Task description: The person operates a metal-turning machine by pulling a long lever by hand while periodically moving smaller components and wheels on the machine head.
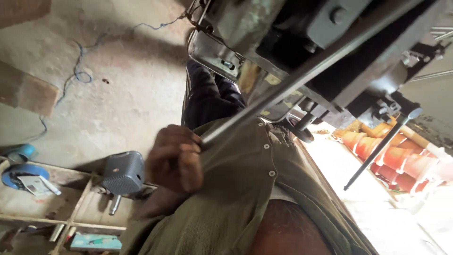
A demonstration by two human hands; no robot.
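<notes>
Hand point(175, 158) curled tight around long metal rod point(302, 73), knuckles toward camera, olive shirt point(245, 189) behind

A grey box-shaped speaker point(123, 173) sits on the wooden shelf point(71, 217), a blue tape roll point(21, 172) nearby; orange cones point(396, 158) lie stacked opposite.

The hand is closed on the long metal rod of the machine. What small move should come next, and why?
Probably keep the grip and ease the metal rod slightly along its line. The hand is wrapped around its lower end, and the rod runs up under the machine, so side force might bend it.
</notes>
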